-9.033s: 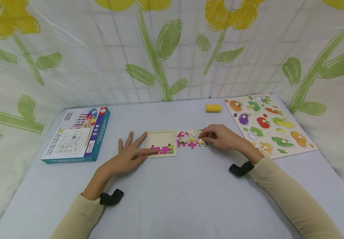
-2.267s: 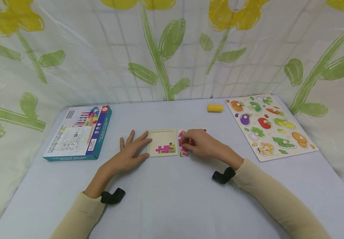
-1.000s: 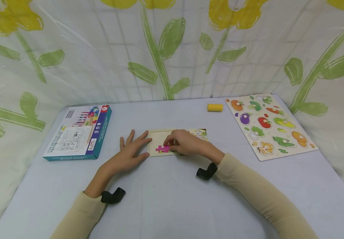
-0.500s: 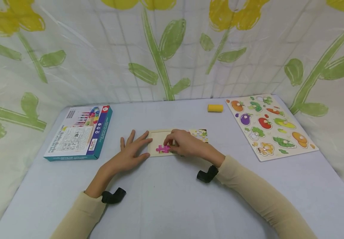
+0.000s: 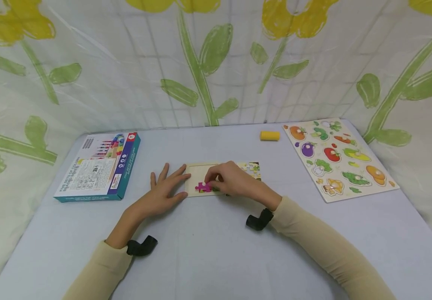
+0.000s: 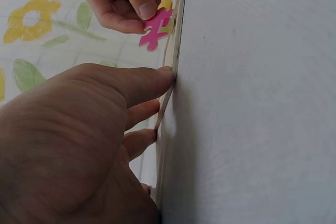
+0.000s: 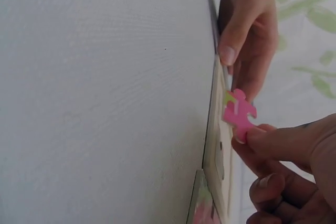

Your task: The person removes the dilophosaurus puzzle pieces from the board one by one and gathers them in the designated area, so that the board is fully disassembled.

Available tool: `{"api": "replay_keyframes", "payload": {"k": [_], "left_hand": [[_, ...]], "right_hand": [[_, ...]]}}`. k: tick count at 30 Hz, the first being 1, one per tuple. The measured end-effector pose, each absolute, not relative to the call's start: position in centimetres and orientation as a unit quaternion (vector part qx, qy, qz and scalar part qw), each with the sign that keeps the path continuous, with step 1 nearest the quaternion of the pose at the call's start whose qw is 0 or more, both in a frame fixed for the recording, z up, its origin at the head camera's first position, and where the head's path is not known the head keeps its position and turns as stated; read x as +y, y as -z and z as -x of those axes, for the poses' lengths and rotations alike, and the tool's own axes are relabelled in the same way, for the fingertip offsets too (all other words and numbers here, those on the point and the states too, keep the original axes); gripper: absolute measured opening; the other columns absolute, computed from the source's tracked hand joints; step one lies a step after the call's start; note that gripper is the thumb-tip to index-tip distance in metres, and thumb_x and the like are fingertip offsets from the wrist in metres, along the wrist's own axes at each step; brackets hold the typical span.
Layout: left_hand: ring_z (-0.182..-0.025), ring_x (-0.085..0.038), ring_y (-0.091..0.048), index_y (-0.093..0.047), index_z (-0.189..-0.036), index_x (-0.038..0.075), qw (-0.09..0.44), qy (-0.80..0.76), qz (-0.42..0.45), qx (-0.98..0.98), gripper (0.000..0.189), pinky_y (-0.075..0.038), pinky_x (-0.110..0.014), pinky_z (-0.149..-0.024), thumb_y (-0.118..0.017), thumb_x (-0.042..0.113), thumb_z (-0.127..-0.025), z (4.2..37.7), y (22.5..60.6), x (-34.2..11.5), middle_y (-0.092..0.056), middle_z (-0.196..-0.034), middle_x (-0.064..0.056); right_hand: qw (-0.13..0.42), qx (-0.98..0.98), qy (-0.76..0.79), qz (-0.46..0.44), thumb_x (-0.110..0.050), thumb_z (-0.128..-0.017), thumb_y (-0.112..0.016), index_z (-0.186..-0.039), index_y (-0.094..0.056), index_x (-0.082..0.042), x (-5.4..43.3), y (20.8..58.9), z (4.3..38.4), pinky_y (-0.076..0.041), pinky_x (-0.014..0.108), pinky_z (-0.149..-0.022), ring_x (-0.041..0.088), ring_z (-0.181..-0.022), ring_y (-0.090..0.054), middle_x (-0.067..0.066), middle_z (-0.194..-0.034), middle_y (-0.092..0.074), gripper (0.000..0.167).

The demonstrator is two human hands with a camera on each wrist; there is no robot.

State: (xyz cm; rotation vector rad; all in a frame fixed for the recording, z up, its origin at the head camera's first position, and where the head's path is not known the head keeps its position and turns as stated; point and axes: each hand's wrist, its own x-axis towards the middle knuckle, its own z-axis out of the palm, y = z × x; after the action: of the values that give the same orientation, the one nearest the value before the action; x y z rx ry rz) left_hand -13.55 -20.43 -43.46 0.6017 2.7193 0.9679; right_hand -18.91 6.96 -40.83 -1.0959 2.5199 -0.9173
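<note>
My right hand (image 5: 232, 180) pinches a pink jigsaw piece (image 5: 202, 187) between thumb and fingers, over the lower part of a pale wooden puzzle tray (image 5: 197, 170). Both wrist views show that piece tilted up beside the tray, with a yellow-green patch on one side; in the right wrist view its pink knob (image 7: 241, 113) points toward the other hand. At the tray's left edge, my left hand (image 5: 159, 196) lies with spread fingers, thumb (image 6: 152, 82) and fingertips against the rim. More joined puzzle pieces (image 5: 253, 168) lie right of the tray, partly hidden by my right hand.
A boxed set with a teal side (image 5: 96, 173) lies at left. A yellow cylinder (image 5: 270, 136) lies near the back edge, and a vegetable peg board (image 5: 375, 188) takes up the right side. The white table (image 5: 201, 258) meets a flower-printed curtain (image 5: 133, 83).
My right hand has come left from the joined pieces to the tray and now holds the pink piece tilted there. The left hand drew its fingers back from inside the tray to its edge.
</note>
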Motion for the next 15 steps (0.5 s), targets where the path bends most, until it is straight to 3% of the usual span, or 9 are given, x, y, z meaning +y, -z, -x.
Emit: {"api": "replay_keyframes", "payload": {"k": [6, 15], "left_hand": [[-0.163, -0.056, 0.011, -0.050, -0.158, 0.012, 0.096, -0.325, -0.206, 0.918, 0.057, 0.021, -0.083, -0.116, -0.066, 0.022, -0.104, 13.6, 43.6, -20.5, -0.022, -0.178, -0.015], [-0.163, -0.055, 0.012, -0.049, -0.158, 0.011, 0.098, -0.329, -0.206, 0.917, 0.058, 0.021, -0.081, -0.117, -0.066, 0.022, -0.104, 13.5, 43.8, -20.5, -0.022, -0.178, -0.015]], "right_hand": [[0.133, 0.863, 0.338, 0.350, -0.011, -0.102, -0.069, -0.108, -0.078, -0.015, 7.9, 40.3, 18.9, -0.052, 0.023, -0.067, 0.007, -0.066, -0.060, -0.002, -0.099, -0.080, 0.012], [0.111, 0.870, 0.342, 0.337, -0.011, -0.098, -0.073, -0.105, -0.078, -0.017, 11.1, 39.5, 18.7, -0.050, 0.025, -0.070, 0.013, -0.077, -0.058, -0.004, -0.096, -0.078, 0.010]]}}
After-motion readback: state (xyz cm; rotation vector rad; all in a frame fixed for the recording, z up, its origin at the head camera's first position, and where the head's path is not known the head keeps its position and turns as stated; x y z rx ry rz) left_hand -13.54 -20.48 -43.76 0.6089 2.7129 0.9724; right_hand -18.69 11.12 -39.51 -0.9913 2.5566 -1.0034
